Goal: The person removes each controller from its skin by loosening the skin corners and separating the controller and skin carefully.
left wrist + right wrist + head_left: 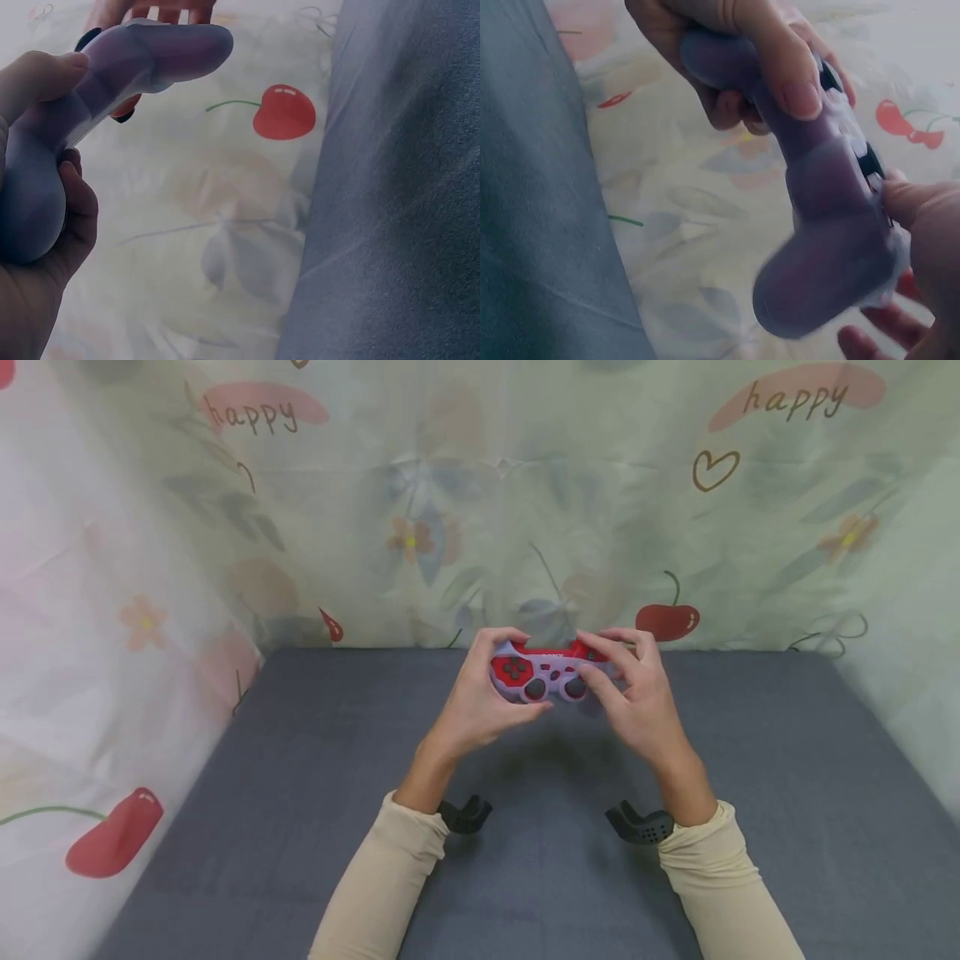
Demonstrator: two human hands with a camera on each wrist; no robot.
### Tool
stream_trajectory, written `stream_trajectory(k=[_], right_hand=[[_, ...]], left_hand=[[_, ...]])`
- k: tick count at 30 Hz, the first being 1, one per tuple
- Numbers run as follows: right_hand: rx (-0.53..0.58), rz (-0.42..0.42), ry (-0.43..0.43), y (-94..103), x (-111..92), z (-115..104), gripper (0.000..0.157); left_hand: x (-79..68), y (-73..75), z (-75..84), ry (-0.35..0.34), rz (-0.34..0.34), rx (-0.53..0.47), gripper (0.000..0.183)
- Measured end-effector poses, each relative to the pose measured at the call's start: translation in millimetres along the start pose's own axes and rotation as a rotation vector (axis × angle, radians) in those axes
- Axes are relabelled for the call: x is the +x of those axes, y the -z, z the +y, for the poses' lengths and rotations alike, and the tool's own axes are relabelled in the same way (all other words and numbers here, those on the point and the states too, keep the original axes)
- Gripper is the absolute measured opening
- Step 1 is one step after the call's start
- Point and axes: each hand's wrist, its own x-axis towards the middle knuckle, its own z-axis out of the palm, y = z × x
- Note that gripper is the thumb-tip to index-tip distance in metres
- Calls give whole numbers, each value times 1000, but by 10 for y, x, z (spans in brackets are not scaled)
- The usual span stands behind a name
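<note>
A red game controller (pixel 513 668) in a translucent lavender cover (pixel 555 677) is held up above the table, its buttons and two dark thumbsticks facing the head camera. My left hand (pixel 483 689) grips its left end, thumb along the lower edge and fingers round the back. At the right end, my right hand (pixel 637 689) holds it between the thumb near the right stick and fingers at the top edge. In the right wrist view, the smooth underside of the cover (pixel 825 255) shows, and some right fingers (pixel 889 326) are spread beyond it.
Dark grey cloth covers the table (pixel 300 827). A printed curtain (pixel 480 510) with cherries, flowers and lettering hangs behind and along both sides. A black curved bracket sits at each wrist, the left bracket (pixel 467 815) and the right bracket (pixel 641 824).
</note>
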Motion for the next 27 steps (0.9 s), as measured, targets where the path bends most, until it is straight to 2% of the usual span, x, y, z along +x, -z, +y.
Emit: stream_trajectory(k=[7,11,17,21,27], right_hand=[[-126,111,287,-10,14,31,37],[-179,144,373,-16,28,19,29],[-225,108,327,-34,8,-35,17],[-199,49,281,-7,-11,-80,14],[-224,-54,217,81,-35,-127,12]], left_hand=[[2,28,-46,-17,4,-26,78],[2,18,-77,-26,17,-12,77],[14,-7,-90,-36,40,101,79],[11,4,-57,-14,62,167,82],[21,-21,-51,18,40,238,79]])
